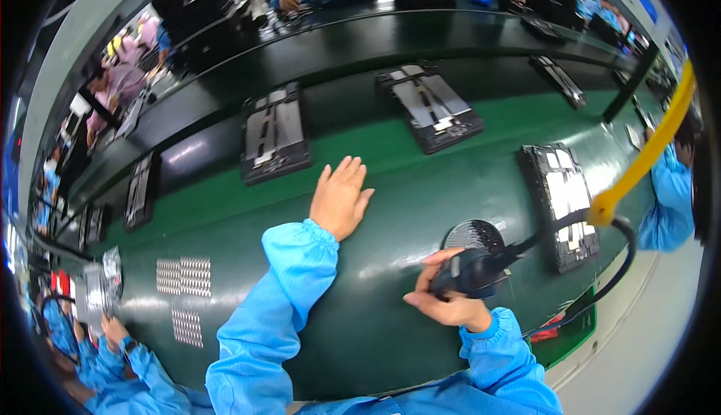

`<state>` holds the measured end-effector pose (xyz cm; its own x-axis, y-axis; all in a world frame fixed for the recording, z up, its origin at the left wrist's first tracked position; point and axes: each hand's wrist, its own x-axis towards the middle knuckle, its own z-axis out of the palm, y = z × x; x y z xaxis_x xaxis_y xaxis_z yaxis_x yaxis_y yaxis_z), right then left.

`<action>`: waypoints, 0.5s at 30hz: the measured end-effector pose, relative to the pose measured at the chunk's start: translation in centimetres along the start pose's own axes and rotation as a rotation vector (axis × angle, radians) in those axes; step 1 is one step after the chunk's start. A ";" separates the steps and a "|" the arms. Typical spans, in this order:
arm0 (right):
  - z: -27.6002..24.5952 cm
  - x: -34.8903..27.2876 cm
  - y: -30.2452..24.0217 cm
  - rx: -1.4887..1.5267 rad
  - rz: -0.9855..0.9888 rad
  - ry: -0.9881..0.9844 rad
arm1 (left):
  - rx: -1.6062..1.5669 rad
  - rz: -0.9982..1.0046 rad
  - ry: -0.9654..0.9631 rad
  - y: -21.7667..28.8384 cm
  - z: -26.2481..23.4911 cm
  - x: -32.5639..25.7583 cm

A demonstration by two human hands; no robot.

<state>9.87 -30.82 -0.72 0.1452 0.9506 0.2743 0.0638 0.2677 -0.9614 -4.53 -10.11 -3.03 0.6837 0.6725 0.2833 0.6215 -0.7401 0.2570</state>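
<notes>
My left hand point(341, 200) lies over the green bench top, fingers stretched out and holding nothing. Beyond its fingertips sits a flat black electronic unit point(276, 135) with long silver panels. My right hand point(449, 295) is wrapped round a black corded electric screwdriver point(469, 274), seen mostly from its cable end; its tip is hidden. Just behind the tool a round black dish point(473, 232) is partly covered by it, its contents too small to make out. Right of the dish rests another black unit point(568, 201) with bright silver panels, crossed by the tool's cable.
More units, one point(430, 105) among them, lie along the green strip. A yellow hanger point(647, 148) carries the black cable. Small silver part sheets point(184, 276) lie at left. A green bin point(568, 338) stands below the right edge. Co-workers' arms point(139, 359) show at both sides.
</notes>
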 end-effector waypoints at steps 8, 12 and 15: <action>-0.3 0.4 0.8 -0.021 -0.189 0.071 | 0.022 0.111 -0.046 5.5 6.5 11.5; -0.9 0.2 1.4 0.128 -0.128 0.085 | 0.183 0.077 -0.078 5.1 5.1 16.1; -1.5 0.2 1.6 0.123 -0.046 0.067 | 0.345 0.304 -0.037 4.8 4.1 17.4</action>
<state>11.45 -30.49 -2.15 0.2105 0.9255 0.3148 -0.0490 0.3316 -0.9421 11.89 -2.00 -0.61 0.8639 0.4291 0.2637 0.4774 -0.8646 -0.1570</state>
